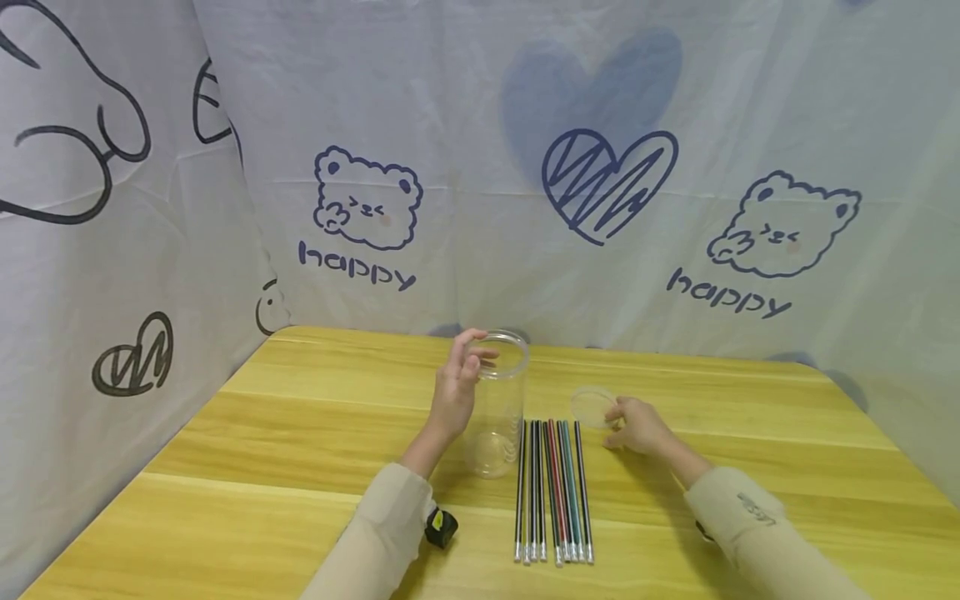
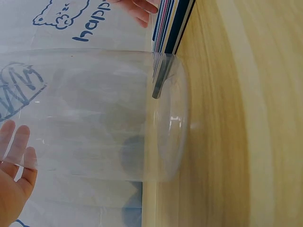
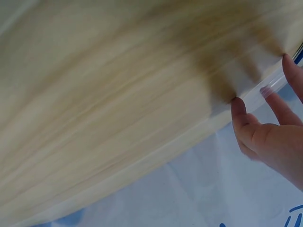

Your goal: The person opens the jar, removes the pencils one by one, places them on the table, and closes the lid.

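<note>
Wooden table: our left hand grips the jar rim mid-table; right hand pinches the lid. Keep the jar steady beside the pencils.

Even, soft, bright light in the head view; faint shadows under the sleeves, toward 6 o'clock. Head view sharp, slight bowing at the edges. Left wrist view: pale glare streaks on the clear jar. Right wrist view motion-blurred throughout, wood grain of the table smeared.
</note>
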`<state>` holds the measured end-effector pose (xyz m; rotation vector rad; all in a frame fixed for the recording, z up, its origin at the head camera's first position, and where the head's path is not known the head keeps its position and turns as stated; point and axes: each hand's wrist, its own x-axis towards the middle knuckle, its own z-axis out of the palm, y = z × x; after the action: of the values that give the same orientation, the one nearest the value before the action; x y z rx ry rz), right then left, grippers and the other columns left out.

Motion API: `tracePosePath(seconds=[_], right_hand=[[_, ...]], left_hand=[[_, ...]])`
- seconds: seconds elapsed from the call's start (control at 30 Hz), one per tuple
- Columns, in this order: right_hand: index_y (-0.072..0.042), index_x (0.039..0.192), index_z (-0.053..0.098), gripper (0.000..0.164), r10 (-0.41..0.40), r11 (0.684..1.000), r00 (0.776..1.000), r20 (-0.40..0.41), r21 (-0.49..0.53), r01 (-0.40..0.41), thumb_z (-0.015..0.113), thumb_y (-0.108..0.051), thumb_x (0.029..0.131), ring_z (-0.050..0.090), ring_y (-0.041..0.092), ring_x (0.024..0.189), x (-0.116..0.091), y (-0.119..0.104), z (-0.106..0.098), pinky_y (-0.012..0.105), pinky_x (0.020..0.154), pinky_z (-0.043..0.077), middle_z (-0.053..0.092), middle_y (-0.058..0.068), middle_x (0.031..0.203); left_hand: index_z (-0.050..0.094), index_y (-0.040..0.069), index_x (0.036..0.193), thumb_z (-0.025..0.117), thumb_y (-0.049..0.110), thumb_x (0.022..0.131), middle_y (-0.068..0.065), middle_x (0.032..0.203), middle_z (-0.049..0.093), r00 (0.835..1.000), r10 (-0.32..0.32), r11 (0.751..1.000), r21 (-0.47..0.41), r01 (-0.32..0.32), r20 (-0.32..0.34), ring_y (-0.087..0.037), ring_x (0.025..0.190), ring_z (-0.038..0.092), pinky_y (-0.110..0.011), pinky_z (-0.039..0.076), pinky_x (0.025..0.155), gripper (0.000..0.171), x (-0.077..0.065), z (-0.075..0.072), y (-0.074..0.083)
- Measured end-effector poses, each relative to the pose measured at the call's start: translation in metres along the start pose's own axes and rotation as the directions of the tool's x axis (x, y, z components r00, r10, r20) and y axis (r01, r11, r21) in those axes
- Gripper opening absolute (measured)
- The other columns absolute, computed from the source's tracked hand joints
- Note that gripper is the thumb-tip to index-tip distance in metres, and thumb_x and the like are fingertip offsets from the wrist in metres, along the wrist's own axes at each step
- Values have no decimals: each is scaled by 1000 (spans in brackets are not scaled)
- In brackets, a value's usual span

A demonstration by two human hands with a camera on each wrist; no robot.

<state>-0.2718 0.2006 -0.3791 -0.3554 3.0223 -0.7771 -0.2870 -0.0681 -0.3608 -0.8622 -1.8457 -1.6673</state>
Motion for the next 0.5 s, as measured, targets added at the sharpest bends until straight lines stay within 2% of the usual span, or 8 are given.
tracePosePath(seconds=[0.23,0.37,0.5], right_hand=[[10,81,65,19,-13,1000,999,-37,-16,12,74,-1,67,48,44,97,0,5,1,51,86,38,53,28,101],[7,74,65,14,-4,1000,998,-55,-1,4,75,0,66,52,35,86,0,5,1,47,78,43,56,18,88],[3,70,65,11,15,1000,998,-59,7,-15,75,-1,66,52,33,84,-1,4,1,48,78,42,57,14,86]], left_hand=[[38,-8,115,25,62,88,-32,95,57,1000,12,1000,4,-12,5,-48,84,53,-48,45,64,75,-1,-2,38],[38,-8,115,24,62,88,-32,95,58,1000,10,1000,13,-10,7,-47,85,54,-35,42,63,76,-1,-2,40],[37,-9,115,25,61,88,-32,95,57,1000,15,1000,-1,-15,8,-48,85,53,-37,43,64,76,-1,-2,41]])
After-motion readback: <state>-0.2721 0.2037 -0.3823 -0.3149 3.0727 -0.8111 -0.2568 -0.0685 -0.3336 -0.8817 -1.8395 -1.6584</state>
